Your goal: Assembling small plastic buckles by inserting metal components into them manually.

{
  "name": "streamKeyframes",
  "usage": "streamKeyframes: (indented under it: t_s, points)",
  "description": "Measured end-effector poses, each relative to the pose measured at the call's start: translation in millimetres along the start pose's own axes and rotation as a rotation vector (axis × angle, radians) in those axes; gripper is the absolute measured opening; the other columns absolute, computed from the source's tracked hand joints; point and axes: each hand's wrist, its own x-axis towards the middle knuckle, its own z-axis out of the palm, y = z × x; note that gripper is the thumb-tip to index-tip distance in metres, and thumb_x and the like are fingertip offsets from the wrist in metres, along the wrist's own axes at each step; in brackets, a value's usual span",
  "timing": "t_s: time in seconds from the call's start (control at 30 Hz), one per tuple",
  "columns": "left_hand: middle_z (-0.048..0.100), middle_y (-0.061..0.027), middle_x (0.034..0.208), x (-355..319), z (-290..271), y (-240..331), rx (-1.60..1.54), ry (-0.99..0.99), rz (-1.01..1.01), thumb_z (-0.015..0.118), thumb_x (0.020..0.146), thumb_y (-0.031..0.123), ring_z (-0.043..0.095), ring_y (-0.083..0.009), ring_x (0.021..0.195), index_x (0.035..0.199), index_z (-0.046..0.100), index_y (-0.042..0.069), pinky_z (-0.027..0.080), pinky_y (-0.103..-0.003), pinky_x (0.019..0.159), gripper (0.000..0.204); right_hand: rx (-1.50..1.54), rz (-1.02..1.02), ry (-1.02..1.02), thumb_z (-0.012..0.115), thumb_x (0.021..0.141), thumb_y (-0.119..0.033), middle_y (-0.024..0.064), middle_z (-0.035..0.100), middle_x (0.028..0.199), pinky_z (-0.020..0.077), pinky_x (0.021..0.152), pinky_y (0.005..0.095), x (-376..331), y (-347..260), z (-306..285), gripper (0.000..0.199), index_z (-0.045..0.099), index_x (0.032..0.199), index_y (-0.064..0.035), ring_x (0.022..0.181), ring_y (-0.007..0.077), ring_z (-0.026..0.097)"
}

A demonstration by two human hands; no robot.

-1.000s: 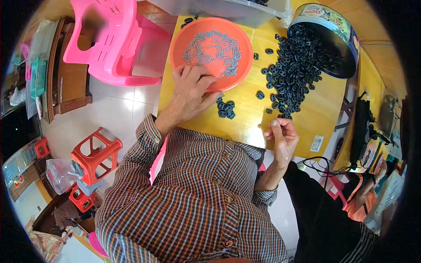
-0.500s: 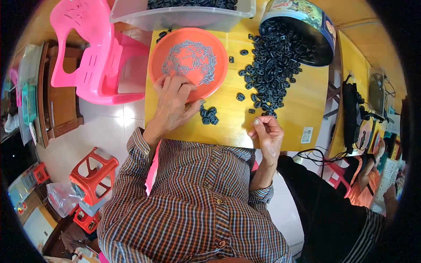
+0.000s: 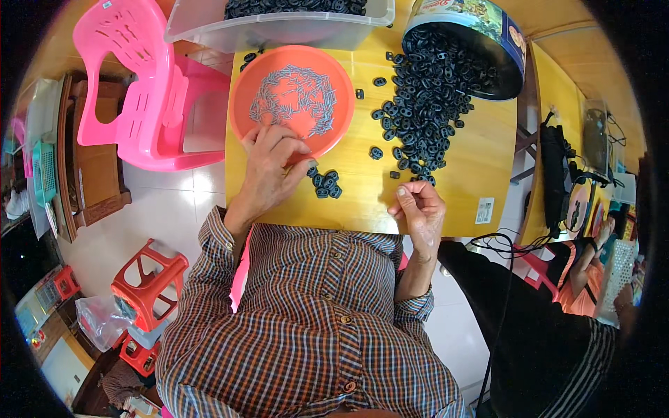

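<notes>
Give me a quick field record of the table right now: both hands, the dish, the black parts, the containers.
left hand: resting on the near rim of the orange dish, fingers among the small grey pins
right hand: at the table's near edge, fingers curled; contents unclear
small pile: a few black rings beside the left hand
big heap: black rings spilling from the tipped round tin
clear tub: behind the dish, holding black rings

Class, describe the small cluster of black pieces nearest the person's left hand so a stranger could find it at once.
Start at the yellow table and find the round orange dish of thin grey pins. Just below the dish's lower right rim, beside the left hand, lies the small cluster of black pieces. Unlike the big black heap spilling from the tipped tin, it is a tight little group set apart.
</notes>
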Motion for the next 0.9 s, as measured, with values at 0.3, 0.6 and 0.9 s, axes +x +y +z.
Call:
streamKeyframes:
  t_s: [0.3,0.6,0.9]
  points:
    - [0.056,-0.0012,0.086,-1.4,4.2,2.8,-0.083,0.019,-0.048,0.070,0.070,0.006,0.054,-0.0193,0.089,0.078,0.062,0.010,0.032,-0.038,0.086,0.013,0.019,0.006,-0.005,0.060,0.088,-0.006,0.0026,0.060,0.069,0.0407,0.048,0.0182,-2.4,-3.5,-15.2,0.006,0.059,0.084,-0.0009,0.052,0.0067,0.054]
    - [0.056,-0.0063,0.089,2.0,6.3,7.8,0.039,0.086,0.065,0.066,0.073,0.002,0.052,-0.0246,0.086,0.088,0.058,0.007,0.037,-0.037,0.077,0.017,-0.072,-0.052,0.098,0.062,0.086,-0.007,0.0005,0.058,0.066,0.0384,0.047,0.0180,-5.4,0.2,-40.5,0.006,0.060,0.083,-0.0020,0.051,0.0054,0.051]
    - [0.056,-0.0097,0.090,0.3,-2.5,-1.6,0.075,0.141,0.020,0.064,0.073,-0.001,0.053,-0.0289,0.084,0.090,0.059,0.004,0.041,-0.039,0.071,0.019,-0.164,-0.063,0.098,0.061,0.087,-0.007,-0.0002,0.058,0.066,0.0408,0.051,0.0177,-5.9,11.2,-40.2,0.006,0.060,0.087,-0.0007,0.054,0.0050,0.051]
